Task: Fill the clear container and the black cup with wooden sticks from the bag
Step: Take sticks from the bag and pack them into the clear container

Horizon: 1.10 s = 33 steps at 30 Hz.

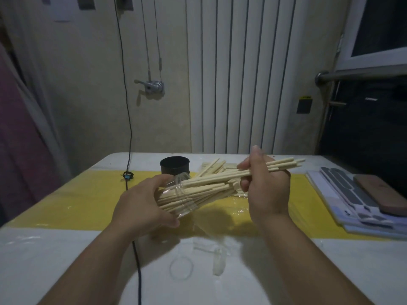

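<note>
While the left hand (143, 203) wraps its fingers and thumb round the base end of the clear container (184, 202) and holds it tilted almost on its side above the table (66, 249), the container's open mouth points up and away towards the right hand (266, 190). A thick sheaf of wooden sticks (198, 192) already lies inside the container, and their far ends stick out of the mouth and reach to just below the right hand's fingers. The right hand is curled, pinching a small bunch (279, 167) of sticks between thumb and fingers. The bunch's near ends lie at the container's mouth, on top of the sheaf, and its far ends jut out past the knuckles. Just beyond the left hand's fingertips the black cup (175, 165) stands upright; whether it holds anything cannot be told. Loose sticks (211, 167) lie fanned on the table beyond both grips, between the cup and the right hand. Crinkled clear plastic (239, 208) lies under the right hand, though whether it is the bag is unclear. Nearer than the two wrists, a clear ring (171, 269) lies flat, and a black cable (137, 260) passes under the left forearm.
</note>
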Each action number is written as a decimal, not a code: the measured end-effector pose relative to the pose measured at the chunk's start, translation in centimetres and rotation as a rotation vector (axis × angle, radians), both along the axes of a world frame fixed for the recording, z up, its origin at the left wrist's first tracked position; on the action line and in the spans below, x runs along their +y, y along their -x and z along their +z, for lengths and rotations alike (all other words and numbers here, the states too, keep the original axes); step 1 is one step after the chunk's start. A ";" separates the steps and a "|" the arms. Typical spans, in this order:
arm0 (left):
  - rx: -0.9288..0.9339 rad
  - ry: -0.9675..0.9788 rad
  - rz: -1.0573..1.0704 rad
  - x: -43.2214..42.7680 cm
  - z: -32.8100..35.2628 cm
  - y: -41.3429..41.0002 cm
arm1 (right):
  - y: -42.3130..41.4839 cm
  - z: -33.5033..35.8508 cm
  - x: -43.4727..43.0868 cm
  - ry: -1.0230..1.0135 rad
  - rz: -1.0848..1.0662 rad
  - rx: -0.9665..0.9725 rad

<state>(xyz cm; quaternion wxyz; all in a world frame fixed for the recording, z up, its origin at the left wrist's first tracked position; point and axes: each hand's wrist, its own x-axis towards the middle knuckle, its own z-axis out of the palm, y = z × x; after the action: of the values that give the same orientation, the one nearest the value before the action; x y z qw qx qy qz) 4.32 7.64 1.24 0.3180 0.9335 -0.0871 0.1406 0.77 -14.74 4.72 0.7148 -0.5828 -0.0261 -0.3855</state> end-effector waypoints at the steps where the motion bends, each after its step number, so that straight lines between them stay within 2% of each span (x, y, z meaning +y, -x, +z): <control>1: -0.003 -0.011 -0.002 0.0 0.0 0.0 | -0.1 0.0 -0.1 0.026 -0.006 0.036; 7: -0.021 -0.039 -0.013 -0.1 0.1 0.2 | -0.6 -0.3 -0.5 0.109 0.027 0.181; 10: -0.025 -0.047 -0.015 -0.1 0.1 0.2 | -0.7 -0.5 -0.4 0.323 0.215 0.294; 12: -0.024 -0.045 -0.013 -0.2 0.0 0.2 | -0.5 -0.8 -0.1 0.374 0.377 0.370; 16: -0.009 -0.021 -0.022 0.0 0.0 0.0 | -0.3 -0.5 -0.1 0.205 0.202 0.253; 18: -0.007 -0.013 -0.019 0.1 0.0 0.0 | -0.3 -0.5 0.2 0.278 0.122 0.225; 21: -0.011 0.004 -0.014 0.1 -0.1 0.0 | -0.7 -1.3 0.6 0.541 0.270 0.258; 24: -0.008 0.048 -0.025 0.2 -0.2 -0.1 | -0.7 -1.1 -0.2 0.532 0.346 0.230; 28: 0.012 0.127 -0.021 0.5 -0.3 -0.2 | -0.9 -1.5 -1.1 0.425 0.208 0.215; 33: 0.018 0.237 -0.039 0.8 -0.3 -0.3 | -1.2 -1.4 -2.4 0.640 0.035 0.388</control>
<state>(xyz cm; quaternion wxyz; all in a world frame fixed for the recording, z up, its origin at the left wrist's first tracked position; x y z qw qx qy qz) 4.58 8.43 0.93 0.4297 0.8887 -0.0854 0.1353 1.98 -17.12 3.32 0.4946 -0.8384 -0.0194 -0.2282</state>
